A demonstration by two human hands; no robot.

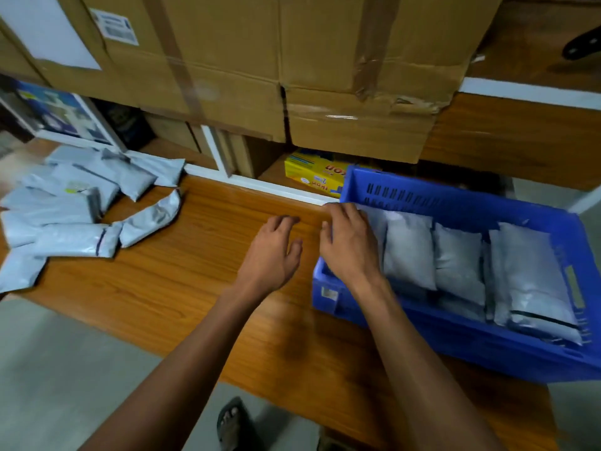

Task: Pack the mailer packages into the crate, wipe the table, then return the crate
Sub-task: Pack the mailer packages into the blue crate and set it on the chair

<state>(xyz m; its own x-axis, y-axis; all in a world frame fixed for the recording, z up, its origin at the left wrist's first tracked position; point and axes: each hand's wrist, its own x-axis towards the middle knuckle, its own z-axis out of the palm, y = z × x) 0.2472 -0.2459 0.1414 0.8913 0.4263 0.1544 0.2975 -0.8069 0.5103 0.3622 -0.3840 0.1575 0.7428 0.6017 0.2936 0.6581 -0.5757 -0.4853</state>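
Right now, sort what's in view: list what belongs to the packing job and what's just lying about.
Job:
blue crate
packed mailers in the crate
loose mailers on the table
table

Lying about:
cardboard boxes
yellow box

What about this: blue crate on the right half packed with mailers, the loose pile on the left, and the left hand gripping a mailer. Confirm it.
Not quite. The head view shows the left hand open over the bare table, holding nothing. The rest stands: the blue crate on the right holds mailers, and the loose pile lies on the left.
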